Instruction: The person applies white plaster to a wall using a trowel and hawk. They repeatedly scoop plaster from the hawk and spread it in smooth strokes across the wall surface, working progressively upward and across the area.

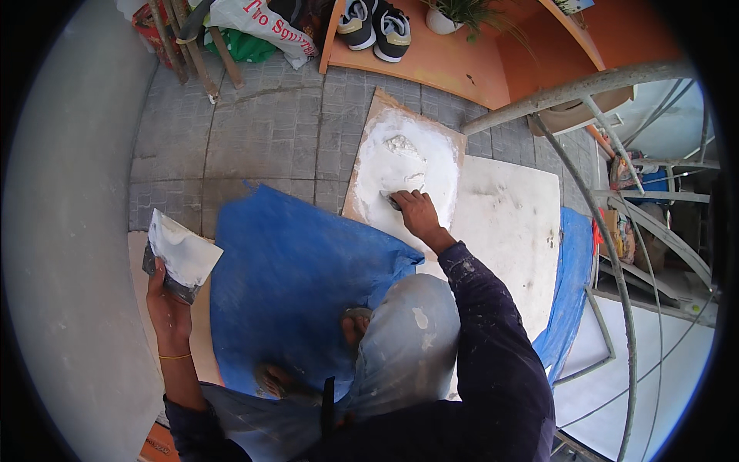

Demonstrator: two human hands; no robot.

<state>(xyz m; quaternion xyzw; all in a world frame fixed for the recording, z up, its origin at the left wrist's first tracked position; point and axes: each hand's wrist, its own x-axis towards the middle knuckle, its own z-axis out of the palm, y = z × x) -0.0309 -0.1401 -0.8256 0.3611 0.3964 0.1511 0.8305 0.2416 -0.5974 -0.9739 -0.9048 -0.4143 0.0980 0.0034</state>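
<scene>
My left hand [168, 308] is closed around a wide filling knife [182, 258], held up near the grey wall with white filler smeared over its blade. Ahead of me, my right hand [420, 215] grips a small putty knife [391, 201] low over a brown board [379, 105]. White filler [396, 165] covers most of that board, with a thicker heap [403, 146] toward its far side. The right fingers hide most of the small knife, and I cannot tell whether its blade touches the filler.
A blue sheet [289, 269] lies under my feet, beside a stained white panel [508, 223]. Curved metal bars [566, 94] rise at right. The grey wall [73, 231] stands at left. Beyond the paving are an orange shelf [469, 69] with shoes [375, 29], bags [265, 27] and wooden poles [196, 50].
</scene>
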